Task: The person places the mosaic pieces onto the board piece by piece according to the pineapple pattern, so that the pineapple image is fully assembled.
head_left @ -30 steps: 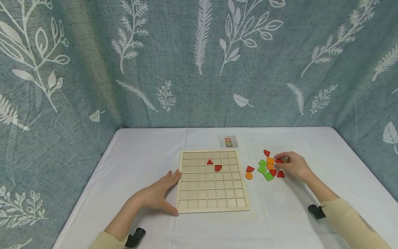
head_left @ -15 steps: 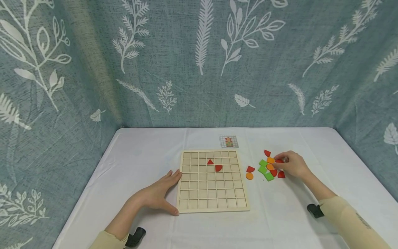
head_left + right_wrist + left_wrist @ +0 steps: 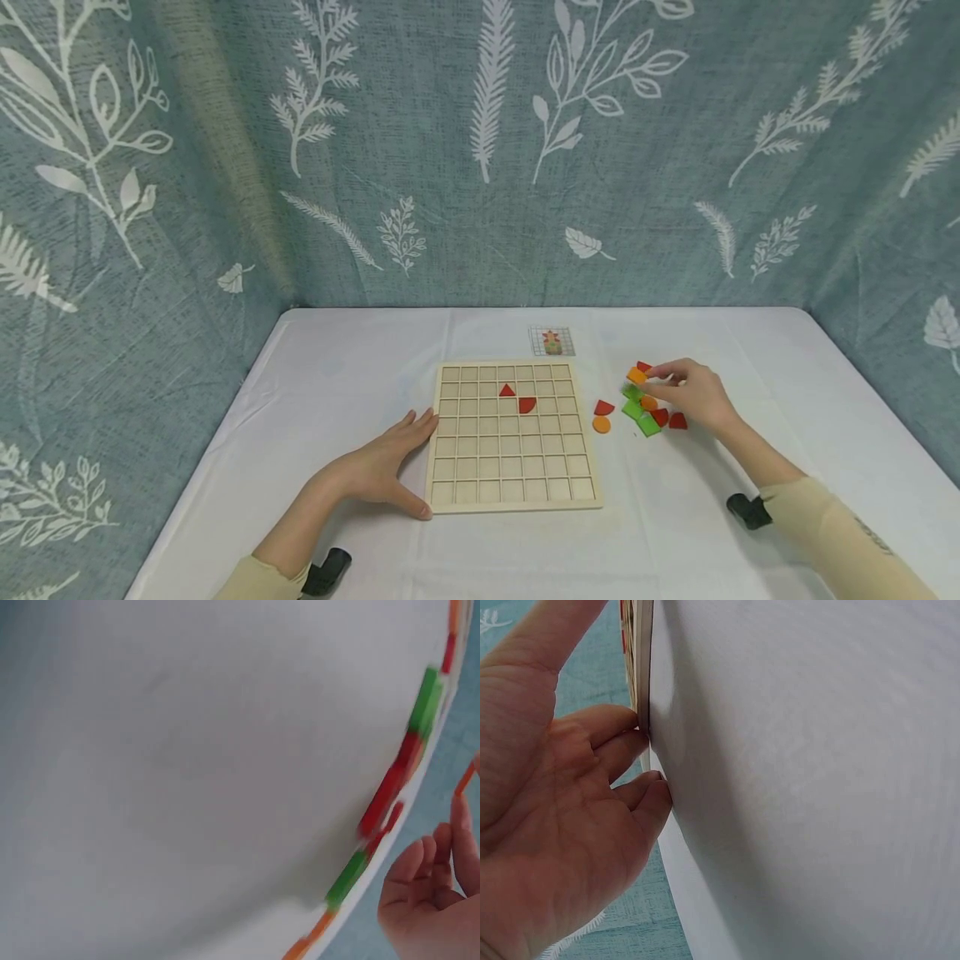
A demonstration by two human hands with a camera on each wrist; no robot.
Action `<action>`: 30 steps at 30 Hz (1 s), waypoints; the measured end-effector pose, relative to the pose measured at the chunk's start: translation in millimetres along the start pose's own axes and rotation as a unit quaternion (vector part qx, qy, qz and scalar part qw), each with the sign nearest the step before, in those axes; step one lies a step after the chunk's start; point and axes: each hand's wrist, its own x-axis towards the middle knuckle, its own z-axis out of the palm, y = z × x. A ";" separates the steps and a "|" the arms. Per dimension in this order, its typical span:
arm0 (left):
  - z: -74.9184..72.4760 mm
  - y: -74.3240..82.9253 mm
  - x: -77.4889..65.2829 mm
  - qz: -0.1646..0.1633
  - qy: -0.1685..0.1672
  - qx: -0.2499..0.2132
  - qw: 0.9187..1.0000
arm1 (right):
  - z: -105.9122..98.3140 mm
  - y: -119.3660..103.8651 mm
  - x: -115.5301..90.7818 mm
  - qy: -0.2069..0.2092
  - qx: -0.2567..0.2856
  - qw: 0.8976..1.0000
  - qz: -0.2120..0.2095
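Observation:
My left hand (image 3: 382, 467) rests against the left side of a wooden grid board (image 3: 517, 507), fingers spread and thumb at its near corner. In the left wrist view its fingertips touch the board's edge. A red triangle (image 3: 507, 390) and a red quarter-circle (image 3: 527, 405) lie in the board's cells. Right of the board, my right hand (image 3: 693, 396) pinches an orange square tile (image 3: 637, 375) above a group of loose tiles. The right wrist view shows this orange tile (image 3: 466, 778) edge-on at the fingertips. Green squares (image 3: 632, 408), an orange circle (image 3: 648, 403) and red tiles (image 3: 678, 421) lie below.
A small picture card (image 3: 551, 341) on a grid lies behind the board. Between board and group sit another red tile (image 3: 604, 407) and an orange circle (image 3: 602, 425). A patterned curtain (image 3: 480, 208) hangs behind the white-covered table (image 3: 352, 358).
My right hand has picked the orange square from the group and moved a little to the left with it. My left hand and the board have stayed in place.

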 end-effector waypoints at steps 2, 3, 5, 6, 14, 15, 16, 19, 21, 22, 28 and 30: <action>0.2 -0.2 -0.3 0.000 0.001 0.002 1.000 | 4.3 -6.4 -0.4 -0.004 0.016 1.000 0.002; 0.3 -0.4 -0.5 0.001 0.001 0.003 1.000 | 7.0 -9.4 -0.2 -0.006 0.021 1.000 0.002; 0.5 -0.6 -0.5 0.002 0.002 0.006 1.000 | 12.8 -15.4 0.3 -0.012 0.026 1.000 -0.005; 0.6 -0.7 -0.5 0.003 0.002 0.008 1.000 | 15.8 -18.4 0.4 -0.014 0.028 0.999 -0.009; 0.3 0.0 0.5 -0.002 0.001 0.011 1.000 | 41.1 -44.5 3.0 -0.048 0.061 0.996 -0.039; 0.2 0.0 0.5 -0.002 0.000 0.011 1.000 | 44.5 -48.0 3.3 -0.051 0.066 0.996 -0.042; 0.0 0.2 0.6 -0.002 0.000 0.010 1.000 | 48.0 -51.4 3.8 -0.053 0.069 0.995 -0.045; -0.2 0.1 0.8 -0.002 -0.001 0.008 1.000 | 58.1 -61.0 5.0 -0.063 0.083 0.993 -0.048; -0.1 -0.1 0.9 -0.003 -0.002 0.006 1.000 | 65.2 -67.1 5.8 -0.072 0.087 0.992 -0.057; 0.0 -0.2 0.9 -0.003 -0.002 0.005 1.000 | 68.8 -70.1 6.4 -0.074 0.087 0.991 -0.064; 0.2 -1.1 0.6 -0.002 -0.002 -0.001 1.000 | 89.0 -87.2 8.3 -0.088 0.073 0.986 -0.124; 0.3 -1.5 0.6 -0.001 -0.002 -0.002 1.000 | 94.6 -91.7 9.1 -0.094 0.063 0.984 -0.139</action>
